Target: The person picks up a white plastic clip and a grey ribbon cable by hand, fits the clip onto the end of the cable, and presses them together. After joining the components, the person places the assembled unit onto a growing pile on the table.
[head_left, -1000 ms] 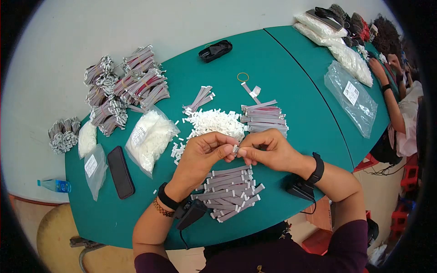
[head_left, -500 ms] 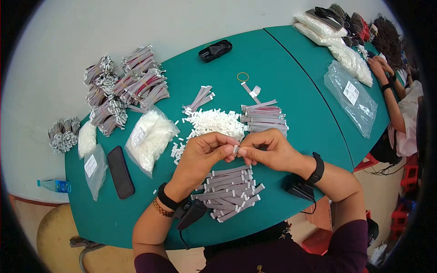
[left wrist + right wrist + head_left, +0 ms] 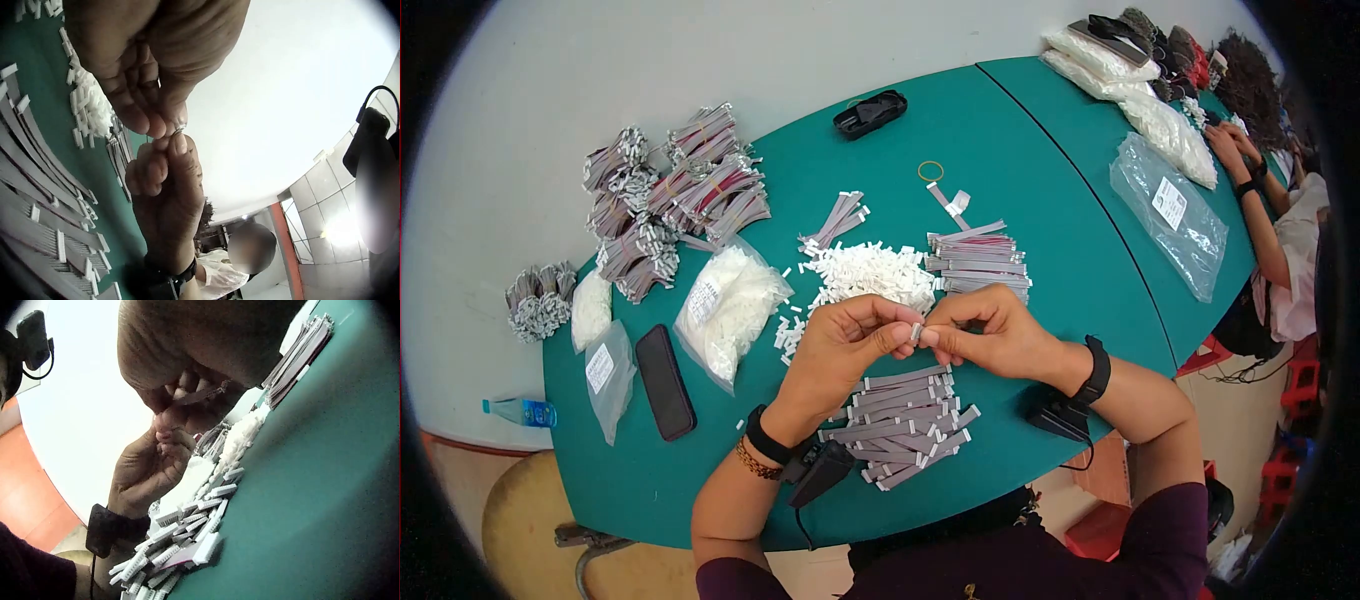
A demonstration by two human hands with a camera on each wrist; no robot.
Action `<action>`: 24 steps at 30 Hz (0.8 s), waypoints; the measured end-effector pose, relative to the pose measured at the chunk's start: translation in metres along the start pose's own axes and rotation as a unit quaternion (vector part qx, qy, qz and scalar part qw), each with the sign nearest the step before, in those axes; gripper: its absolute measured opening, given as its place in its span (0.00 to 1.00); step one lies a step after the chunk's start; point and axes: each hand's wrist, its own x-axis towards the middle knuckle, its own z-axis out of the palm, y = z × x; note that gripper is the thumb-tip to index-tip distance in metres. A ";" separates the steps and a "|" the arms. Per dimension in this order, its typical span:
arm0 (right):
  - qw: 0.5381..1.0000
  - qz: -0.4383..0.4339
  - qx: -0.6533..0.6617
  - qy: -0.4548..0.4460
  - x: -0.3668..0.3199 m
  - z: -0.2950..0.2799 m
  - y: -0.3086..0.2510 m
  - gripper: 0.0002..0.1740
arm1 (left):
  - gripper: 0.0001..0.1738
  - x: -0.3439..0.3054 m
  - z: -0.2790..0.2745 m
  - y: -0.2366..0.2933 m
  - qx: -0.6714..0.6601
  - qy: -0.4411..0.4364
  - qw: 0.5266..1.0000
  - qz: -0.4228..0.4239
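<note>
Fingertips nearly together, my left hand [image 3: 845, 335] and right hand [image 3: 995, 328] pinch a small white connector [image 3: 916, 333] over the table. A grey ribbon cable [image 3: 199, 395] runs from the fingertips across the right palm in the right wrist view, so it lies mostly hidden from above. Just below the hands spreads a pile of grey ribbon cables [image 3: 900, 428] with white connector ends. Beyond the fingers is a heap of loose white connector pieces [image 3: 870, 275], partly covered by the left hand.
Stacked ribbon cables [image 3: 978, 262] lie behind the right hand. Bundled cables [image 3: 710, 185], a bag of white parts [image 3: 730, 305] and a phone [image 3: 666, 382] are on the left. A black case [image 3: 870, 114] sits at the back. Another person's arm [image 3: 1266, 240] is at far right.
The connector between the fingertips has turned slightly, now showing a whiter face. Both hands stay almost in place. At far right, the other person's hands have moved.
</note>
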 end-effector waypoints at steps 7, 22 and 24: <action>1.000 0.017 0.009 0.008 -0.001 0.001 -0.001 0.11 | 0.10 -0.001 0.001 0.001 0.039 0.000 0.999 0.026; 0.997 0.071 0.032 0.005 -0.001 0.001 -0.006 0.09 | 0.08 -0.005 0.011 0.003 0.083 0.036 0.995 0.048; 0.998 0.061 0.032 0.012 -0.003 0.002 -0.007 0.10 | 0.08 -0.005 0.009 0.005 0.069 0.026 0.997 0.034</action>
